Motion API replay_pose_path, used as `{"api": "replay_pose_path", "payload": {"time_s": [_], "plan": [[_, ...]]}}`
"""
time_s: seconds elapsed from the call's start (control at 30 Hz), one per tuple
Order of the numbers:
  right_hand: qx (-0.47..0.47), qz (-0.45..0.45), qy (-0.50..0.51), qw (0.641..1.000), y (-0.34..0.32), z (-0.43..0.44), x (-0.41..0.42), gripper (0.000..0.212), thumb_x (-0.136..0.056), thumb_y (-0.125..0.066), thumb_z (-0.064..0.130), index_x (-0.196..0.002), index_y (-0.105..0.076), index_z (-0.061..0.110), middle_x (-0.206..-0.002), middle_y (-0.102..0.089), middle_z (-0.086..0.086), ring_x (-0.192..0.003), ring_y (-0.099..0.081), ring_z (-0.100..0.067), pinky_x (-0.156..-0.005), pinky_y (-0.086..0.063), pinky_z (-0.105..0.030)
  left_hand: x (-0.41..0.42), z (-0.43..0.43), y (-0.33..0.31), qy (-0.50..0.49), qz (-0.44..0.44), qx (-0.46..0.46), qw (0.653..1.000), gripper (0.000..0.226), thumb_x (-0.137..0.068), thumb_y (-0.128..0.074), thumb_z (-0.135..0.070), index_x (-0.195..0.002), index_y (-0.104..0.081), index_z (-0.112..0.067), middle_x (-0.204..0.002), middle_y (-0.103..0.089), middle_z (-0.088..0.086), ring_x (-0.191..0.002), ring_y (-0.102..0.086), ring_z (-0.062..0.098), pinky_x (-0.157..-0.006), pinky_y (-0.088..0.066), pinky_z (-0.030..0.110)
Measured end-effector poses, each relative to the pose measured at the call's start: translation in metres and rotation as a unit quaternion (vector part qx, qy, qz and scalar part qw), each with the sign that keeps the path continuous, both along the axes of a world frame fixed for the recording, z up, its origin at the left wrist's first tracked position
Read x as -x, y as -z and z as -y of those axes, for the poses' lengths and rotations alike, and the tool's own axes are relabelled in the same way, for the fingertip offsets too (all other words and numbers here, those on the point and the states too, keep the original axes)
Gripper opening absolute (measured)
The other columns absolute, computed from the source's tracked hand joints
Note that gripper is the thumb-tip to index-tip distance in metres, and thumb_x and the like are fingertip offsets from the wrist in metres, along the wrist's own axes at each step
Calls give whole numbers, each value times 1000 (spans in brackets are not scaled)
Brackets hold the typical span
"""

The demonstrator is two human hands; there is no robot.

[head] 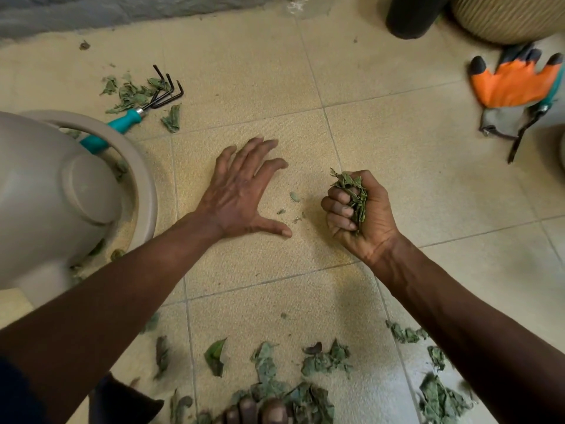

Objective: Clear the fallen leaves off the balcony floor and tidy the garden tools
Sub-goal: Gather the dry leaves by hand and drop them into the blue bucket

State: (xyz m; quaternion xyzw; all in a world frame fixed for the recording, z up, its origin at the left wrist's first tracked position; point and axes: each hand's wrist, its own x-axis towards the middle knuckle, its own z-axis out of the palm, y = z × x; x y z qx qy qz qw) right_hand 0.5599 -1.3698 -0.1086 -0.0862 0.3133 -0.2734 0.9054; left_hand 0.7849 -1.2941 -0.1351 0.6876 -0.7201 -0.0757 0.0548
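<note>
Now, right hand (360,209): at three o'clock from the middle of the view, palm up, fingers curled tight over a wad of leaves (354,191).
left hand (241,194): just to nine o'clock of the middle, fingers straight and spread, palm down on the floor (397,142), holding nothing.
fallen leaves (275,371): thickest at six o'clock by the person's toes, more at five o'clock, and small crumbs (295,197) between the two hands.
how the leaves should handle: they look dry, curled and very light. They are probably brittle, so a hard squeeze would likely shed bits through the fingers.
where to take the leaves: best swept flat-handed into a heap, then scooped from beneath with cupped fingers rather than pinched one at a time.
hand rake (134,114): at ten o'clock, teal handle, dark bent tines lying across another scatter of leaves, with its butt end hidden behind the pot's rim. It looks stiff and light, so take it by the handle with the tines turned away.
glove (513,84): at two o'clock, orange with dark fingertips, limp. It lies over something with thin dark parts that I cannot identify.
pot (46,194): beige, at nine o'clock, with a few leaves tucked under its edge. It probably needs lifting to reach them.
</note>
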Motion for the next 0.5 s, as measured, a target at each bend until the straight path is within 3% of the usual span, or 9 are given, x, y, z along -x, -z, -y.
{"api": "replay_pose_path", "payload": {"time_s": [0.13, 0.27, 0.37, 0.5], "plan": [[-6, 3, -7, 1000, 1, 3, -2, 45, -102, -42, 28, -58, -46, 21, -55, -43, 5, -40, -34, -4, -29, -20, -15, 8, 26, -4, -23, 3, -31, 999, 130, -56, -47, -106, -160, -20, -33, -173, -5, 3, -160, 1, 23, -125, 0, 60], [-8, 2, 4, 1000, 2, 6, 0, 40, -95, -48, 27, -56, -47, 21, -55, -42, 5, -40, -34, -4, -29, -20, -15, 20, 37, 1, -112, -51, 27, 992, 103, -80, -39, -94, -158, -28, -28, -171, -17, 3, -159, -10, 23, -125, -3, 60], [-2, 3, 7, 1000, 3, 8, 0, 35, -89, -53, 27, -56, -46, 21, -55, -42, 5, -41, -33, -4, -28, -21, -15, 21, 41, 3, -195, -56, 13, 979, 96, -89, -44, -82, -161, -20, -23, -173, -8, 8, -160, 0, 26, -125, 1, 63], [-1, 4, 15, 1000, 4, 9, 1, 33, -88, -54, 28, -57, -46, 21, -55, -42, 5, -41, -34, -4, -28, -22, -15, 21, 24, 5, -128, -35, -1, 991, 104, -84, -41, -90, -163, -17, -26, -174, -2, 8, -160, 3, 26, -124, 4, 63]]}}
